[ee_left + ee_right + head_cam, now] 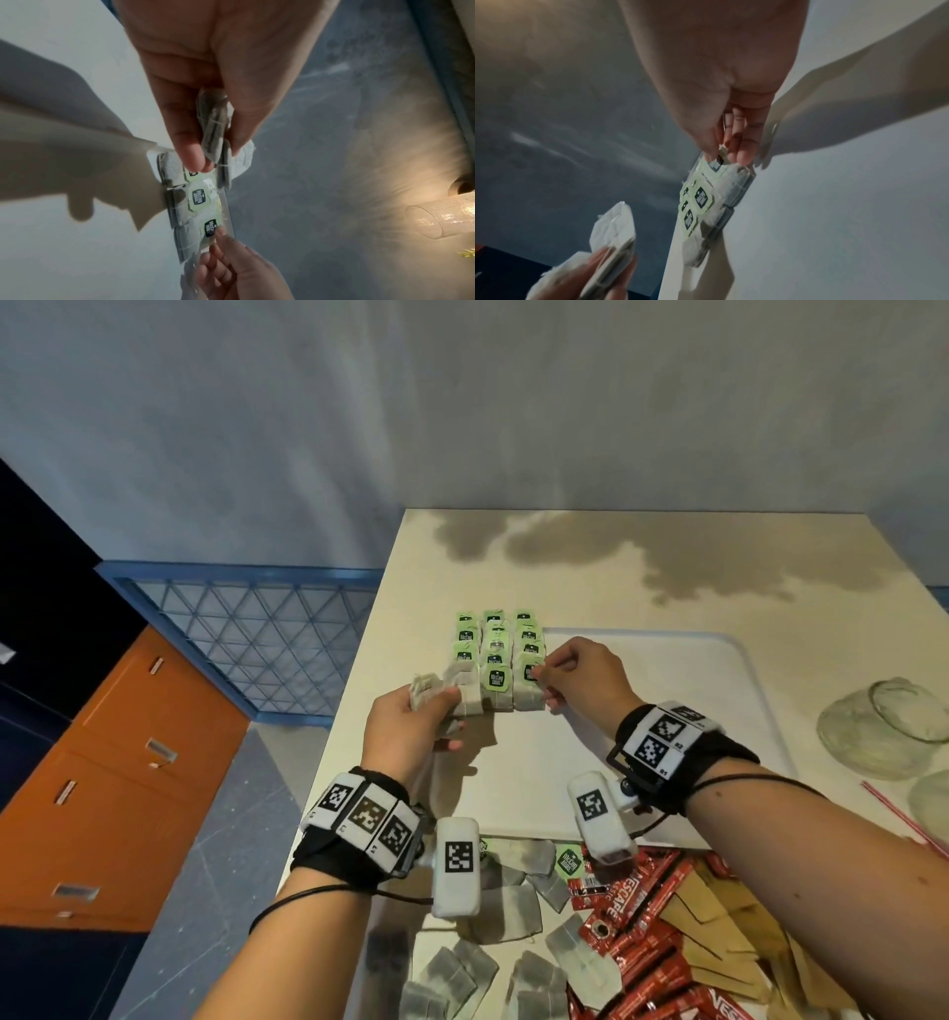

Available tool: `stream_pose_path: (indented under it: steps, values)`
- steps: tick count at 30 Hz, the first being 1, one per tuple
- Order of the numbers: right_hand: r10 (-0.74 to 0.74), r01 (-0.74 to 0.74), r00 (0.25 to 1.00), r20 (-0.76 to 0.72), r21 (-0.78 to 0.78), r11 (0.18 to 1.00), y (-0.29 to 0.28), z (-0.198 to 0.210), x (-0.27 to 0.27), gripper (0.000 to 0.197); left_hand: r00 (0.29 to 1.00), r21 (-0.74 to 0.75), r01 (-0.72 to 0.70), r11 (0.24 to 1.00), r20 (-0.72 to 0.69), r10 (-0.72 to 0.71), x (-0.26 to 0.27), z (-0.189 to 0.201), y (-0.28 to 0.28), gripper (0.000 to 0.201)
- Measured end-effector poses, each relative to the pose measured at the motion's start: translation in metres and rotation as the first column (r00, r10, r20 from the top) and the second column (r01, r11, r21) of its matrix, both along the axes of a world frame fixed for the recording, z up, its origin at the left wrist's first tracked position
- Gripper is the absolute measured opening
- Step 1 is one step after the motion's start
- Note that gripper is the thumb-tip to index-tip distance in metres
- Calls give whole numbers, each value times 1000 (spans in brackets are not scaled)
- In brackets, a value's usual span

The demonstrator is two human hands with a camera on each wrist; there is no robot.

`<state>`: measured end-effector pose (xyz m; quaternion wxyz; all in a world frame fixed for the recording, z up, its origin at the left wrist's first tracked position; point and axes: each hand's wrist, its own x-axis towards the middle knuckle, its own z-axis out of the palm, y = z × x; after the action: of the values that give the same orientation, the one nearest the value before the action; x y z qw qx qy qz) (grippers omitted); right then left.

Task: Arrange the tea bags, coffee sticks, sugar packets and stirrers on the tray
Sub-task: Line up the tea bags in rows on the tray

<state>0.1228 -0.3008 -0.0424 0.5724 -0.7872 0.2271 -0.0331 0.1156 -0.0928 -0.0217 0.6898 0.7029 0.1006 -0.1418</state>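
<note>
Status: tea bag stage in progress; all other stages not started. Three columns of tea bags (495, 660) with green tags lie at the far left corner of the white tray (667, 690). My right hand (575, 677) pinches the tag of the nearest bag in the right column, fingers (744, 150) closed on it. My left hand (411, 731) grips a small bundle of spare tea bags (429, 688) just beside the left column, fingers curled around it. Remaining, by my estimate: most of the work. Loose tea bags (508, 911) still lie on the worktop (719, 567) near me, beside the red coffee sticks (631, 947) and brown sugar packets (719, 927). A red-striped stirrer (898, 814) lies to the right, off the tray
</note>
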Motion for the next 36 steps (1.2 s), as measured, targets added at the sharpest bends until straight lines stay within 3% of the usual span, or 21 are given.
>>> stream_pose_path:
  steps: [3,7,10,15,21,24,28,33,36]
  values:
    - [15,-9,998,65,-88,996,-2,8,-8,19,999,37,35,999,31,-36,-5,5,-6,8]
    - [230,-236,968,101,52,970,8,32,-26,18,991,138,102,985,72,-112,-12,8,-19,9]
    - [349,-347,932,99,-40,937,12,46,-41,13,980,217,137,966,112,-164,-23,15,-29,10]
    - [255,-222,960,117,-243,944,9,52,-54,21,943,445,39,895,278,-180,-35,27,-36,6]
    - [194,-161,970,145,-210,964,19,52,-69,22,853,566,77,821,388,-348,-57,29,-48,18]
    - [216,-194,966,145,-151,969,26,54,-73,25,874,573,61,817,364,-321,-56,26,-46,31]
    - [324,-316,941,99,-86,945,26,54,-74,14,905,583,72,809,302,-298,-47,24,-35,30]
    - [424,-400,905,25,-286,871,17,49,-64,10,938,514,171,841,177,-299,-41,23,-23,23]
    - [472,-467,880,-51,-269,842,17,37,-54,10,950,409,258,875,57,-307,-35,14,-15,17]
